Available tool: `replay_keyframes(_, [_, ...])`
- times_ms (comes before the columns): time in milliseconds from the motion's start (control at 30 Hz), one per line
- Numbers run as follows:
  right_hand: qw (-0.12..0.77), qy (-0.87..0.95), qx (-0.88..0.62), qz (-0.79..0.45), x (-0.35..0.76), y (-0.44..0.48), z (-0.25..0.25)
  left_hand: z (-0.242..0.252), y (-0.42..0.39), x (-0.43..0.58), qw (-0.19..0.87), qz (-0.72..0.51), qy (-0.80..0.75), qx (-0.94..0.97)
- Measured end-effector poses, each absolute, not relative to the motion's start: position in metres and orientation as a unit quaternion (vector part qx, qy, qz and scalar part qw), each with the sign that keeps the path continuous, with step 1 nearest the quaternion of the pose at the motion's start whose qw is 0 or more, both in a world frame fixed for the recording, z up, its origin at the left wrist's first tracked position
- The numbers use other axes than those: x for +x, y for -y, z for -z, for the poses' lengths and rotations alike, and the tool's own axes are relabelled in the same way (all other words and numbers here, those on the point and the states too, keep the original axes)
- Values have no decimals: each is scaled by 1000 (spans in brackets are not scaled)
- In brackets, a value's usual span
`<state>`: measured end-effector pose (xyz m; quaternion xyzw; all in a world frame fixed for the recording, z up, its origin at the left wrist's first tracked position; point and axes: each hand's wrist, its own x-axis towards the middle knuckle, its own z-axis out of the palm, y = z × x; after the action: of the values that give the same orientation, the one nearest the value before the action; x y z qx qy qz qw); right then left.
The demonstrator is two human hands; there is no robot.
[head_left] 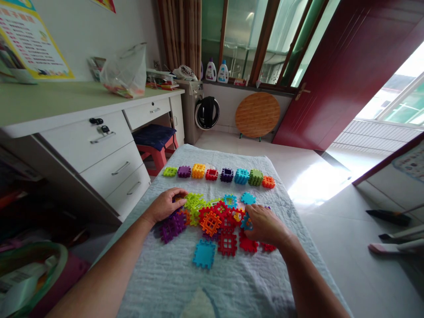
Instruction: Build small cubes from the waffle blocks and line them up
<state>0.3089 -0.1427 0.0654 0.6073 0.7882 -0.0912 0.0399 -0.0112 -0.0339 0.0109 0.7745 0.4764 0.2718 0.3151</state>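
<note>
The pile of notched tiles (pixel 227 223) lies at the centre of the frame on a pale blue cloth (pixel 159 282). A row of stacked blocks (pixel 227 175) stands above it.

The left hand (pixel 168 204) curves over the pile's left end, above the purple tiles (pixel 172 227); whether its fingers close on a piece cannot be told. The right hand (pixel 265 221) reaches down at the pile's right side, fingertips at a blue notched tile (pixel 246 222); a firm pinch cannot be confirmed.

The tiles look like moulded plastic: probably light, stiff, fairly smooth and not fragile. Overlapping teeth may catch on neighbouring pieces. Opposite toothed edges offer the surest hold; on windowed types, such as the orange tile (pixel 211 223), the frame also suits a fingertip. The solid blue tile (pixel 204 254), lower centre, lies flat and is best lifted by one edge.
</note>
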Motion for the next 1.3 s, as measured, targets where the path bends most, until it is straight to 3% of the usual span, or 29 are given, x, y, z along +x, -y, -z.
replay_keyframes(200, [-95,-791,569,202,329,138,-73,-9,33,-12,317,-274,-472,775])
replay_keyframes(333, [-249,-726,587,259,351,123,-60,-8,32,-12,314,-276,-472,776])
replay_keyframes(433, [-366,-648,621,246,364,104,-39,-8,31,-12,310,-273,-474,777])
replay_keyframes(533, [-405,-612,640,227,367,87,-21,-7,31,-12,311,-268,-475,778])
replay_keyframes(667, [-395,-610,651,222,360,72,-9,-6,31,-13,316,-270,-472,777])
replay_keyframes(933, [-266,-672,690,37,355,75,-7,-9,32,-12,304,-269,-474,782])
replay_keyframes(1167, [-167,-687,707,22,346,81,-6,-8,32,-13,305,-270,-472,782])
replay_keyframes(1300, [-157,-682,714,21,344,82,-5,-8,32,-12,305,-267,-473,782])
